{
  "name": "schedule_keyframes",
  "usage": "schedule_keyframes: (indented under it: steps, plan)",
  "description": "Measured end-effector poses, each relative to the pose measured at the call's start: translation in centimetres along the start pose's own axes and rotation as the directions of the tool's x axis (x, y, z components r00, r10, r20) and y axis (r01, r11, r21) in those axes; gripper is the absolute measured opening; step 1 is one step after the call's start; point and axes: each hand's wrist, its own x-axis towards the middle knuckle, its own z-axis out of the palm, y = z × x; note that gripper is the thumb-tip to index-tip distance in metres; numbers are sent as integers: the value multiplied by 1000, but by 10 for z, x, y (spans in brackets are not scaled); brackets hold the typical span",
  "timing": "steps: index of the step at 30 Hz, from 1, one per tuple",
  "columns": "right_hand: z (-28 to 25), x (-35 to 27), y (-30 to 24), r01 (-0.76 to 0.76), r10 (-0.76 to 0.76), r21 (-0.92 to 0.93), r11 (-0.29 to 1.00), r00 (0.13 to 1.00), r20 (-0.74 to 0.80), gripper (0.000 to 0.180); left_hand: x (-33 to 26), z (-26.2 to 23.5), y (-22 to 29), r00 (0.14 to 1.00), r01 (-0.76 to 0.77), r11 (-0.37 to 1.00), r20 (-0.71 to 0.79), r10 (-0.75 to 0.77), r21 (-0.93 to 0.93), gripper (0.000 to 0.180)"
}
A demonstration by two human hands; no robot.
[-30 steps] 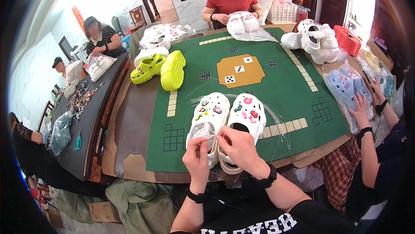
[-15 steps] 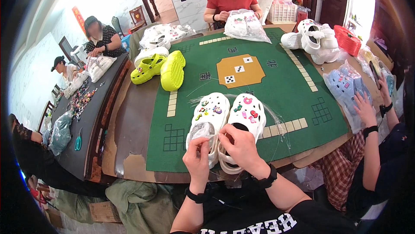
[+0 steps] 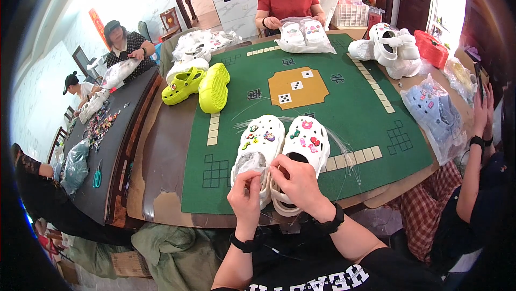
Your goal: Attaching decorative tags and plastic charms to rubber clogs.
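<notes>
Across the table, bagged shoes now lie flat | your left hand and right hand pinch at white clogs, heels at near edge of green mat for reach

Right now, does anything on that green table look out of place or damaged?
Yes: one lime green clog is tipped on its side while its mate sits flat. The table's brown edge near the left hand looks chipped and worn. The white clogs by the right hand look intact.
</notes>
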Motion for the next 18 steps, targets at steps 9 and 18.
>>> schedule_keyframes:
  steps: [9,18]
  plan:
    - [-4,-2,-3,348,-370,151,925,916,153,9,6,4,4,1000,-9,994,6,9,110,5]
    - [2,0,3,37,-35,31,999,999,-41,12,0,0,-2,998,58,996,-16,-60,-69,5]
